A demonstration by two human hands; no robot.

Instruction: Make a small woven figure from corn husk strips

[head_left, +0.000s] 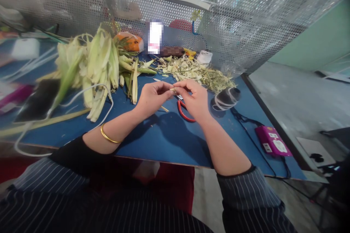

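Note:
Both my hands meet above the blue table [153, 142]. My left hand [153, 96] and my right hand [193, 98] are closed in a pinch on a small pale strip of corn husk [172, 89] held between their fingertips. A gold bangle sits on my left wrist. Red-handled scissors [183, 113] lie on the table under my right hand. A pile of green and pale corn husks [95, 65] lies to the left of my hands.
Shredded husk scraps [197, 72] are heaped at the back, against a perforated metal screen [246, 14]. A spool of dark and white thread [226, 99] lies right of my hands, a pink device [272, 141] with a black cable near the table's right edge, a dark phone [38, 100] and white cable at left.

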